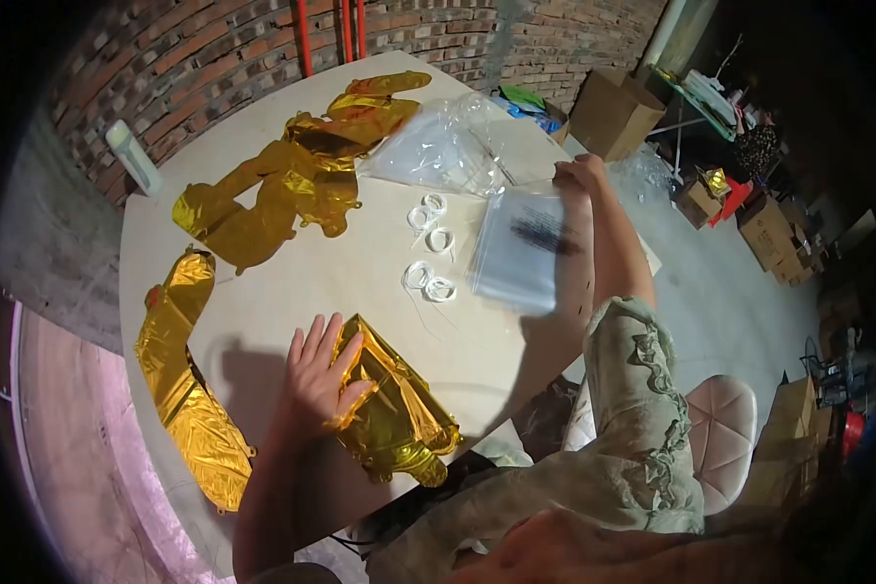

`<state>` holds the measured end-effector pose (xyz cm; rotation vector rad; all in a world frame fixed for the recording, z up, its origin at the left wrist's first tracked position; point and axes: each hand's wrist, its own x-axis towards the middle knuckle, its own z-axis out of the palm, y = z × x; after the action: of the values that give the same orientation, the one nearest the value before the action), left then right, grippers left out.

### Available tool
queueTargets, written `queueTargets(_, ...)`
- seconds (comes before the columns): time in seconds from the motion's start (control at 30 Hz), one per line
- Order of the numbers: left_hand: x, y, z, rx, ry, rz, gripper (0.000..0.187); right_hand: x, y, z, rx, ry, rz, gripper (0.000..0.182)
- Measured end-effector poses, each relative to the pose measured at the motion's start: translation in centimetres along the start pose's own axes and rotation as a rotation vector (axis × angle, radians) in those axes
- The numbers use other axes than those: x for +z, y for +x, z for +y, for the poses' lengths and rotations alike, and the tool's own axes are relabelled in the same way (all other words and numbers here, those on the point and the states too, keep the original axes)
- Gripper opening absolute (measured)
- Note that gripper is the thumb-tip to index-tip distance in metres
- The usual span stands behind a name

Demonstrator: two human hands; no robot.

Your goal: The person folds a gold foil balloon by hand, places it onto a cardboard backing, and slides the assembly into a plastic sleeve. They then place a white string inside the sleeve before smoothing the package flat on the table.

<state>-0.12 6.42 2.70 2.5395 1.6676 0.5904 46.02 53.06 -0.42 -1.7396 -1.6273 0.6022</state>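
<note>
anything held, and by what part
No clear grip: the left hand lies on gold foil, at its left edge; whether the right hand pinches the plastic bags, near their top, can't be told.

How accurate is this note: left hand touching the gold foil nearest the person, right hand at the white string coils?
Wrong on the right hand: the head view shows it at the far corner of the stacked clear plastic bags. The left hand is indeed touching the gold foil nearest the person.
</note>
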Motion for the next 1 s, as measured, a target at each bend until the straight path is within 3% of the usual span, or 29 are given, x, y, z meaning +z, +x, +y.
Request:
queueTargets(0.03,0.1,0.1,0.0,0.001,-0.003,-0.001,0.058,-0.1,-0.6,-0.3,0.002,-0.002,0.000,0.044)
queueTargets(0.1,0.3,-0.1,-0.1,-0.004,0.011,0.009,0.058,0.0,-2.9,-1.4,0.053,0.468,0.020,0.032)
queueTargets(0.2,-0.2,0.2,0.3,-0.025,0.005,-0.010,0.059,-0.3,-0.8,1.2,0.150,0.513,0.044,0.020)
queueTargets(0.33,-0.2,0.3,0.4,-0.038,0.005,-0.033,0.059,-1.0,-0.8,2.0,0.206,0.432,0.060,0.019)
queueTargets(0.4,-0.3,0.3,0.4,-0.045,0.014,-0.039,0.060,-0.7,1.4,4.5,0.000,0.209,0.268,0.021)
queueTargets(0.43,-0.3,0.3,0.4,-0.046,0.010,-0.042,0.060,-0.8,1.7,4.9,0.003,0.205,0.267,0.021)
queueTargets(0.5,-0.3,0.3,0.4,-0.049,0.008,-0.042,0.061,-1.1,1.9,5.1,-0.271,0.597,0.241,0.022)
queueTargets(0.57,-0.3,0.2,0.4,-0.049,0.004,-0.034,0.060,-3.0,2.5,4.3,-0.158,0.715,0.383,0.025)
queueTargets(0.63,-0.1,0.2,0.1,-0.065,0.007,-0.024,0.060,-4.0,0.9,-0.5,-0.333,1.255,0.545,0.022)
queueTargets(0.77,0.7,-0.4,-0.5,0.011,0.038,0.104,0.060,-5.2,-8.6,-12.0,-0.134,1.354,0.012,0.022)
queueTargets(0.83,1.2,-0.6,-0.7,0.000,0.087,0.134,0.062,-4.3,-7.6,-10.5,-0.332,1.143,-0.713,0.037)
queueTargets(0.87,1.4,-0.7,-0.7,-0.023,0.096,0.125,0.062,-2.5,-11.9,-13.3,-0.121,1.570,-1.083,0.043)
queueTargets(0.9,1.5,-0.7,-0.7,-0.046,0.119,0.085,0.064,-0.5,-14.3,-14.0,-0.260,1.221,-0.992,0.044)
queueTargets(0.93,1.4,-0.7,-0.7,-0.065,0.140,0.046,0.066,1.0,-21.0,-17.1,-0.329,0.777,-0.596,0.039)
queueTargets(0.97,1.1,-0.4,-0.7,-0.075,0.142,0.040,0.066,3.0,-20.7,-16.6,-0.103,1.172,-1.263,0.031)
queueTargets(1.0,0.6,-0.1,-0.6,-0.060,0.104,0.011,0.066,3.6,-25.8,-21.0,-0.096,0.291,-0.779,0.021)
